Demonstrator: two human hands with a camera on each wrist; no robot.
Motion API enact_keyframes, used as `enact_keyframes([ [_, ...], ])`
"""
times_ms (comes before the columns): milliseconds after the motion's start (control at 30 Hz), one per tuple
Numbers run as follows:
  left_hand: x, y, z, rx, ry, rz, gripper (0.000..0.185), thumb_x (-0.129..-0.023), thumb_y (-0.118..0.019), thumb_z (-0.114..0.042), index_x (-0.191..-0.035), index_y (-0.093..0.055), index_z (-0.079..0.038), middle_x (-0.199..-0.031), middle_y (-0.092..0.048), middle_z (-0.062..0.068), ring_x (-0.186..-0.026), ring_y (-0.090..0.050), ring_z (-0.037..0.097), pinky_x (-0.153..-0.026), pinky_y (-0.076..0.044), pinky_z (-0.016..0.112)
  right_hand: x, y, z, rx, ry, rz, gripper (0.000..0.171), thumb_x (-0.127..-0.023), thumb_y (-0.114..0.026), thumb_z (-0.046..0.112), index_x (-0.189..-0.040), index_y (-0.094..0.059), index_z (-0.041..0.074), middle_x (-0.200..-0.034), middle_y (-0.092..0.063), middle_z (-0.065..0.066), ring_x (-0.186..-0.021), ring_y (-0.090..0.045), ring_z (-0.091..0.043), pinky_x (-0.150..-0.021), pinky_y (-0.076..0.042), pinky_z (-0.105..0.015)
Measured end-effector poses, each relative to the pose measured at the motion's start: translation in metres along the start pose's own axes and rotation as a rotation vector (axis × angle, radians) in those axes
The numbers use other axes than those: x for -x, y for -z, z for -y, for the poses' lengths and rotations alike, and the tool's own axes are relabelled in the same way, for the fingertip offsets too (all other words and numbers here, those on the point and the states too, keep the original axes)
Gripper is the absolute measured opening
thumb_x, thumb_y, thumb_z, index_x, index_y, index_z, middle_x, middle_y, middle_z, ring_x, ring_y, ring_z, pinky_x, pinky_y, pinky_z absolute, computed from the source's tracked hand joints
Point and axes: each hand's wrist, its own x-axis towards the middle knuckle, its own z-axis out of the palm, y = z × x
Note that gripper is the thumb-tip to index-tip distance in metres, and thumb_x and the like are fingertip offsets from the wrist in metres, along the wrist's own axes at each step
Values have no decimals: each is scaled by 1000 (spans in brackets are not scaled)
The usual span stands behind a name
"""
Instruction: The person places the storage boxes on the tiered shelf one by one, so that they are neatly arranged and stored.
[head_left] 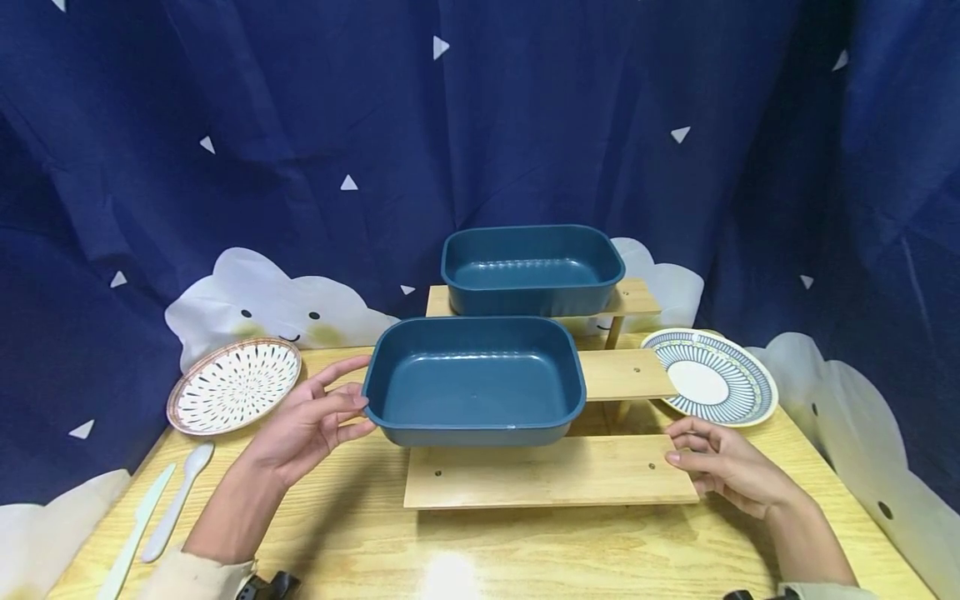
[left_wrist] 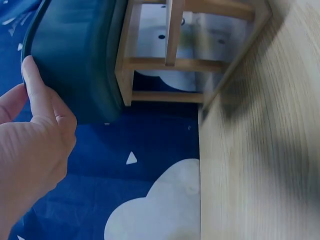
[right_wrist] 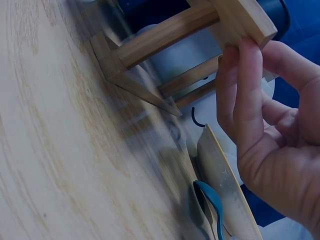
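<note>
My left hand [head_left: 307,429] pinches the left rim of a dark blue rectangular basin [head_left: 474,396], thumb on the near side and fingers along the edge. The basin sits over the middle step of a three-tier wooden stand [head_left: 543,477], its front reaching above the lowest step. In the left wrist view the left hand [left_wrist: 42,135] holds the rim of the basin [left_wrist: 75,60], seen from below. My right hand [head_left: 738,467] grips the right end of the lowest step; in the right wrist view its fingers [right_wrist: 247,90] press under that board [right_wrist: 245,22].
A second blue basin [head_left: 534,300] stands on the top step. A brown-rimmed plate [head_left: 236,387] lies at left, with a pale spoon [head_left: 176,504] and a light green knife [head_left: 138,529] before it. At right is a blue-patterned plate [head_left: 708,379]; a blue spoon [right_wrist: 215,197] shows near it.
</note>
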Motion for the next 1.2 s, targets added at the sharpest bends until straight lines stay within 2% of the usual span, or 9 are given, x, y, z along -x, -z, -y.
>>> enact_keyframes([
  [367, -14, -18, 8, 11, 18, -25, 60, -96, -52, 12, -149, -30, -4, -92, -64, 4, -79, -70, 16, -80, -60, 31, -2, 1, 0, 14, -8, -19, 23, -99, -57, -2, -117, -57, 12, -101, -58, 0, -72, -51, -8, -57, -53, -23],
  [633, -22, -30, 16, 30, 26, -36, 63, -95, -52, 13, -152, -29, -4, -92, -64, 5, -79, -70, 18, -80, -61, 33, -1, 1, -1, -14, -11, 1, 24, -100, -56, -3, -117, -57, 14, -99, -60, 4, -72, -50, -6, -57, -50, -22],
  [1200, -37, -56, 29, 60, 32, -20, 68, -93, -53, 15, -154, -29, -4, -94, -63, 9, -75, -71, 21, -77, -61, 34, -2, 2, 0, -23, -17, 4, 23, -100, -56, -3, -117, -56, 11, -102, -62, 0, -69, -52, -7, -56, -52, -22],
])
